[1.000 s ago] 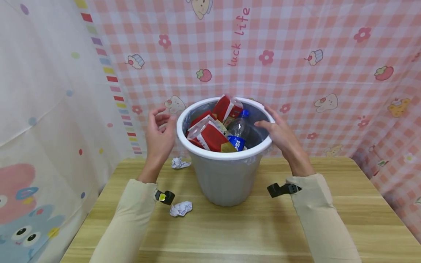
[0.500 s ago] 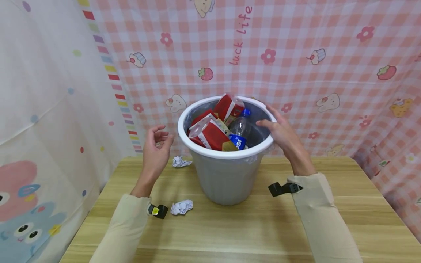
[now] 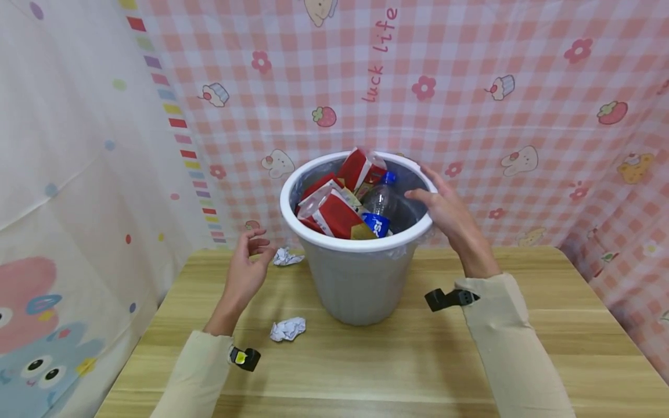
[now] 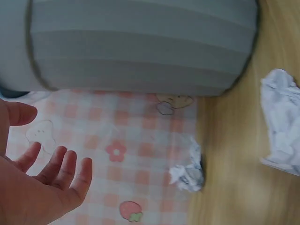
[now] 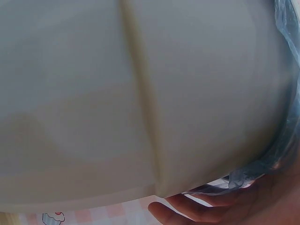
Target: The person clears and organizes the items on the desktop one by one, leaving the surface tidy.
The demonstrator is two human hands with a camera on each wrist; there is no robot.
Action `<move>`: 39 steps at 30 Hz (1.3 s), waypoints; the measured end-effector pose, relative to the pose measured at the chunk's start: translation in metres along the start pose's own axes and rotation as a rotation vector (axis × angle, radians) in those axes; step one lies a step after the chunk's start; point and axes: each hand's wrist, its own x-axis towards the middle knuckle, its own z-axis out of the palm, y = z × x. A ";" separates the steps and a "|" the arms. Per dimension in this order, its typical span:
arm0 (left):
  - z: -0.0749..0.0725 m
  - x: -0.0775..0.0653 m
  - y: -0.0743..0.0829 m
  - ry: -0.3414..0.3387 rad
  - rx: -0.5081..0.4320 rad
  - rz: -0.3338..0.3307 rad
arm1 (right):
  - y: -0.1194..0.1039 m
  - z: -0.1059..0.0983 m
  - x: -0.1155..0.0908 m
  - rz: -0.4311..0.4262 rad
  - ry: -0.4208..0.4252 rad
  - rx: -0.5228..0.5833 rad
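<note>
A grey trash can (image 3: 360,284) with a white rim and a clear plastic liner stands upright on the wooden table. It holds several red paper boxes (image 3: 340,216) and a plastic bottle (image 3: 380,202) with a blue cap and label. My right hand (image 3: 450,213) holds the can's right rim, thumb over the inner side and fingers along the outside. To the left, my left hand (image 3: 248,268) hangs apart from the can, fingers loosely bent and holding nothing. Just past its fingertips lies a crumpled paper ball (image 3: 287,256); another paper ball (image 3: 288,329) lies nearer me.
The wooden table (image 3: 543,342) reaches forward to a pink checked cloth (image 3: 449,58) hanging behind the can. A white patterned curtain (image 3: 78,174) hangs on the left, and more checked cloth on the right.
My left hand has come down and toward me, from beside the can's rim to near the far paper ball. My right hand stays at the rim; the can stands in place.
</note>
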 end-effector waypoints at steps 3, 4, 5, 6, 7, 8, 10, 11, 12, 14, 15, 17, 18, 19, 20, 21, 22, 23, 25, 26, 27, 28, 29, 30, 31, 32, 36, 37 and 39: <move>0.000 -0.003 -0.008 -0.019 0.014 -0.021 | 0.000 0.000 0.000 0.006 -0.003 0.001; 0.000 -0.004 -0.011 -0.026 0.014 -0.024 | 0.000 0.000 0.000 0.008 -0.004 0.002; 0.000 -0.005 -0.014 -0.037 0.019 -0.031 | -0.001 0.000 0.000 0.010 -0.005 0.002; 0.000 -0.006 -0.017 -0.051 0.020 -0.039 | -0.001 0.000 0.000 0.013 -0.005 0.001; 0.000 -0.007 -0.020 -0.064 0.028 -0.044 | -0.001 0.000 0.000 0.015 -0.006 0.000; 0.000 -0.008 -0.023 -0.081 0.037 -0.053 | 0.000 0.001 0.000 0.017 -0.008 0.003; 0.000 -0.009 -0.030 -0.117 0.051 -0.070 | 0.000 0.000 0.000 0.019 -0.011 0.009; -0.001 -0.010 -0.032 -0.137 0.064 -0.080 | 0.000 0.000 0.000 0.019 -0.011 0.010; -0.001 -0.012 -0.035 -0.157 0.073 -0.089 | 0.000 0.000 0.000 0.019 -0.011 0.011; -0.002 -0.014 -0.040 -0.192 0.088 -0.116 | 0.001 0.001 0.001 0.015 -0.011 0.012; -0.003 -0.016 -0.042 -0.206 0.096 -0.130 | 0.001 0.001 0.001 0.012 -0.009 0.008; -0.005 -0.018 -0.046 -0.232 0.111 -0.157 | 0.002 0.001 0.001 0.004 -0.007 -0.001; -0.005 -0.019 -0.048 -0.242 0.113 -0.168 | 0.002 0.001 0.001 0.002 -0.006 -0.004; -0.006 -0.020 -0.050 -0.248 0.112 -0.180 | 0.002 0.001 0.001 -0.002 -0.007 -0.006; -0.006 -0.021 -0.051 -0.256 0.114 -0.185 | 0.002 0.001 0.002 -0.003 -0.006 -0.009; -0.007 -0.022 -0.053 -0.262 0.113 -0.190 | 0.003 0.001 0.002 -0.004 -0.007 -0.009; -0.007 -0.023 -0.055 -0.273 0.105 -0.195 | 0.003 0.001 0.002 -0.004 -0.006 -0.009; -0.007 -0.024 -0.057 -0.283 0.097 -0.202 | 0.003 0.001 0.002 -0.004 -0.007 -0.007; -0.008 -0.027 -0.061 -0.309 0.077 -0.214 | 0.003 0.000 0.001 -0.001 -0.005 -0.007; -0.009 -0.028 -0.063 -0.322 0.068 -0.221 | 0.003 0.000 0.001 0.002 -0.004 -0.009; -0.010 -0.029 -0.066 -0.337 0.057 -0.232 | 0.003 0.000 0.001 0.005 -0.002 -0.009; -0.011 -0.030 -0.068 -0.352 0.047 -0.243 | 0.003 0.000 0.001 0.006 -0.001 -0.010; -0.011 -0.030 -0.071 -0.366 0.044 -0.250 | 0.003 0.000 0.001 0.008 0.000 -0.009; -0.012 -0.031 -0.074 -0.377 0.042 -0.259 | 0.003 0.000 0.001 0.009 0.002 -0.011; -0.013 -0.032 -0.076 -0.387 0.041 -0.270 | 0.002 0.000 0.001 0.009 0.002 -0.012; -0.014 -0.033 -0.078 -0.398 0.039 -0.281 | 0.002 0.000 0.000 0.008 0.002 -0.012; -0.015 -0.036 -0.087 -0.435 0.045 -0.322 | 0.002 -0.001 0.000 0.006 -0.001 -0.010; -0.014 -0.037 -0.088 -0.439 0.049 -0.331 | 0.002 -0.001 0.000 0.006 -0.001 -0.009; -0.013 -0.039 -0.090 -0.447 0.064 -0.339 | 0.002 0.000 0.000 0.007 -0.003 0.000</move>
